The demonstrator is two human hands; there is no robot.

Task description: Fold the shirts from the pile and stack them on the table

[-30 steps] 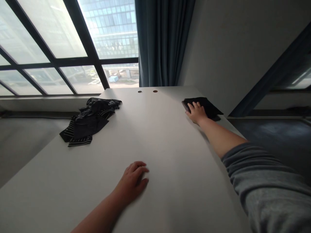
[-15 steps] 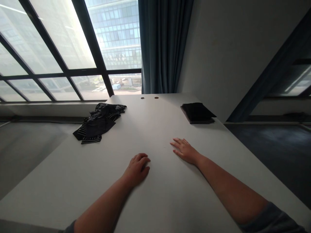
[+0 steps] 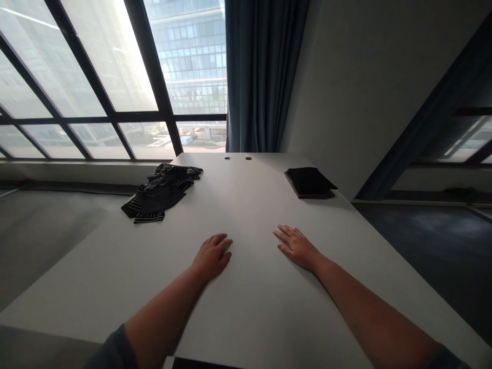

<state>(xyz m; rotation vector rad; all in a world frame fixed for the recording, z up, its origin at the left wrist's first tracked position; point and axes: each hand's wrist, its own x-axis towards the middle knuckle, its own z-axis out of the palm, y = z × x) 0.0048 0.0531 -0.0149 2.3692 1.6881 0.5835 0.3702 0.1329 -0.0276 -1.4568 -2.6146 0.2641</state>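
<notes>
On the white table (image 3: 246, 205) both of my hands lie palm down, apart from each other and holding nothing. My left hand (image 3: 213, 253) rests left of the middle with its fingers stretched out. To the right, my right hand (image 3: 296, 247) lies flat, fingers spread. Beyond my left hand is a crumpled heap of black cloth (image 3: 163, 193) with white stripes and patterns. A flat black folded stack (image 3: 310, 182), apparently cloth, sits farther back beyond my right hand. Neither hand touches these things.
Two small round holes, a left one (image 3: 227, 158) and a right one (image 3: 248, 158), are near the table's far edge. A blue curtain (image 3: 261, 77) hangs behind, beside large windows (image 3: 192, 56). A dark object (image 3: 203, 364) with a pale corner shows at the bottom edge.
My left hand has shifted slightly forward and its fingers have straightened. My right hand stays flat. The view has moved a little, and a dark object now shows at the bottom edge.
</notes>
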